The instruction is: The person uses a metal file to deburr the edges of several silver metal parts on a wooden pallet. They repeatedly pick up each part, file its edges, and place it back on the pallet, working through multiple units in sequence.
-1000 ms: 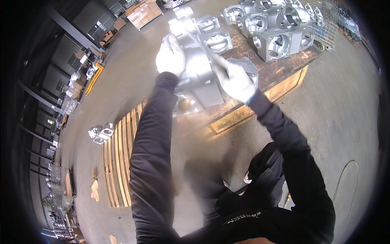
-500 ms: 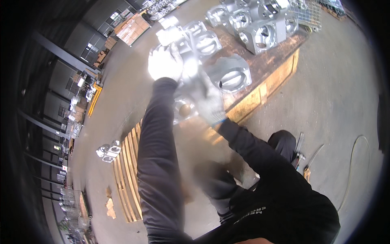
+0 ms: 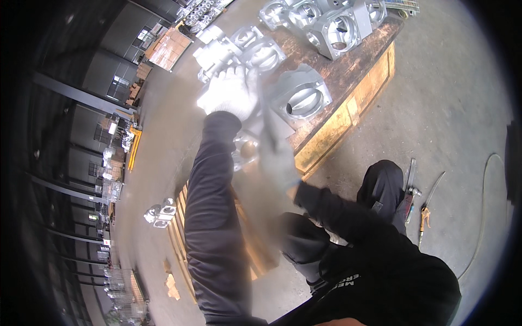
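Note:
My left hand (image 3: 232, 95), in a white glove, lies over a bright silver metal casting (image 3: 281, 126) at the table's near left corner. Its fingers bend over the top of the part, and glare washes out some of the surface. My right hand (image 3: 278, 163), gloved too, is smeared by motion just in front of that casting. From it a long, narrow grey tool (image 3: 268, 127) points up along the casting's face; blur hides its exact kind. Right beside the held part stands another casting (image 3: 304, 100) with a large round bore.
More castings (image 3: 340, 35) stand at the back of the wooden table (image 3: 356, 81). A slatted pallet (image 3: 182, 239) lies on the floor at left, with a small casting (image 3: 161, 213) by it. An air blow gun (image 3: 424, 217) and a hose (image 3: 481, 228) lie at right.
My right hand has pulled back toward me and down with the long tool. My left hand stays on the casting. The whole view has shifted slightly.

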`<state>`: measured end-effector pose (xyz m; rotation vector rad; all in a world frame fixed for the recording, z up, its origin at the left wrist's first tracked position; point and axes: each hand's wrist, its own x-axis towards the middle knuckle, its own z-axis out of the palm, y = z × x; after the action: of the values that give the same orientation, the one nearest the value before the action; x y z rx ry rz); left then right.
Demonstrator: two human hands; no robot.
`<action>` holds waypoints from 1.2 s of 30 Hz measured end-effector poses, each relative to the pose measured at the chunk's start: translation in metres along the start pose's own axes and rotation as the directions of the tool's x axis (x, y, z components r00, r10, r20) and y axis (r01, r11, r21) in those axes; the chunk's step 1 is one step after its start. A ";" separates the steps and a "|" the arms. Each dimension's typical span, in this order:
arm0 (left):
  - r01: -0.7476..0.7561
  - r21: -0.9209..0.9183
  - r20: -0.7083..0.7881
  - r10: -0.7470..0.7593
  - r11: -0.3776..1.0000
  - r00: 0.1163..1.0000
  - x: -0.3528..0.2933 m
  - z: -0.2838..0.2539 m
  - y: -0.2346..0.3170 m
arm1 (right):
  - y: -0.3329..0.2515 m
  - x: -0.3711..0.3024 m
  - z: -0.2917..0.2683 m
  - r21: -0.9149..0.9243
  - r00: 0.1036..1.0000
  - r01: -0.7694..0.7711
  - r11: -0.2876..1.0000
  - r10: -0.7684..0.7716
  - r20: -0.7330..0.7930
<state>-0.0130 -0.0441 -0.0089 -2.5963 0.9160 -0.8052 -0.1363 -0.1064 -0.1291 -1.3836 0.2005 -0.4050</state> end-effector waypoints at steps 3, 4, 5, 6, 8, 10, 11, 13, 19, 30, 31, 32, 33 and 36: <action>0.104 0.014 0.115 -0.105 0.994 0.988 0.012 0.000 0.014 | -0.006 -0.009 -0.006 -0.037 0.999 0.011 0.999 -0.009 0.039; 0.111 0.039 0.098 -0.114 0.993 0.989 0.017 0.001 0.018 | -0.007 -0.010 -0.008 -0.039 0.993 0.107 0.993 -0.105 0.055; 0.104 0.037 0.081 -0.107 0.994 0.991 0.022 0.002 0.022 | -0.006 -0.012 -0.008 0.013 0.991 0.092 0.996 -0.093 0.100; 0.132 0.058 0.107 -0.137 0.990 0.985 0.025 0.002 0.025 | -0.004 -0.009 -0.008 0.100 0.986 0.003 0.995 -0.020 0.165; 0.122 0.072 0.145 -0.131 0.990 0.981 0.029 0.003 0.029 | 0.007 -0.002 -0.005 0.425 0.969 -0.185 0.886 0.091 0.230; 0.127 0.068 0.162 -0.136 0.990 0.977 0.031 0.004 0.032 | 0.024 0.012 -0.001 0.666 0.881 -0.447 0.597 0.168 0.441; 0.122 0.062 0.152 -0.130 0.991 0.980 0.032 0.004 0.033 | 0.032 0.019 0.001 0.657 0.821 -0.561 0.503 0.235 0.520; 0.130 -0.020 0.177 -0.124 0.991 0.976 0.038 0.002 0.034 | 0.041 0.028 0.000 0.695 0.840 -0.532 0.484 0.196 0.506; 0.266 -0.626 0.183 -0.193 0.733 0.964 0.048 -0.012 0.009 | 0.021 0.069 -0.040 0.406 0.864 -0.319 0.857 0.086 0.496; 0.344 -0.445 -0.314 -0.503 0.827 0.805 -0.016 0.014 -0.035 | -0.009 0.126 -0.076 0.087 0.749 -0.207 0.975 0.100 0.655; 0.318 -0.454 -0.349 -0.494 0.832 0.796 -0.017 0.014 -0.031 | -0.014 0.127 -0.080 -0.014 0.752 -0.191 0.981 0.156 0.641; 0.331 -0.447 -0.348 -0.502 0.831 0.792 -0.014 0.013 -0.031 | -0.022 0.134 -0.076 -0.022 0.726 -0.249 0.968 0.202 0.658; 0.302 -0.437 -0.382 -0.479 0.847 0.790 -0.014 0.011 -0.031 | -0.026 0.133 -0.080 0.013 0.706 -0.191 0.982 0.127 0.697; 0.308 -0.527 -0.349 -0.532 0.792 0.771 -0.016 0.010 -0.030 | -0.040 0.145 -0.080 0.088 0.667 0.097 0.991 -0.131 0.734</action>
<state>-0.0029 -0.0098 -0.0112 -3.1403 0.6601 -1.6033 -0.0395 -0.2417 -0.0908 -1.4192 -0.5766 0.0833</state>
